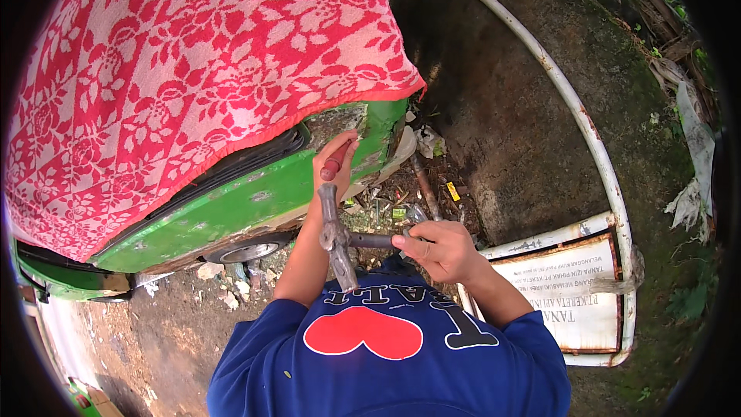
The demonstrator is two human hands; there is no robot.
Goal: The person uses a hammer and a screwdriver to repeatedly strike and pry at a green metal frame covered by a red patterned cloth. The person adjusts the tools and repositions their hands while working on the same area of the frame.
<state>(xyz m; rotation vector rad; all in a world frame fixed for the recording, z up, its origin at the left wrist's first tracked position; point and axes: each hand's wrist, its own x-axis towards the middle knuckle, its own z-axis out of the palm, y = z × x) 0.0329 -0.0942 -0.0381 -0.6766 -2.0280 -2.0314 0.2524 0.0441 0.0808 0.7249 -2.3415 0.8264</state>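
In my right hand [440, 251] is a hammer [337, 238], gripped by its dark handle, its worn metal head just in front of my chest. My left hand [345, 153] is closed round a tool with a reddish handle [333, 164], held at the corner of a green car body [247, 199]. The tool's far end is hidden, so I cannot tell whether it is a chisel or a screwdriver. The hammer head shows just below the handle's butt; whether they touch, I cannot tell. Chipped, scraped patches mark the green paint around my left hand.
A red and pale floral cloth [224, 54] drapes over the car. Below its side a wheel [248, 252] shows. Stones and litter [397, 205] lie beside the car. On the right, a rusty white curved pipe [575, 100] joins a framed white sign [556, 289].
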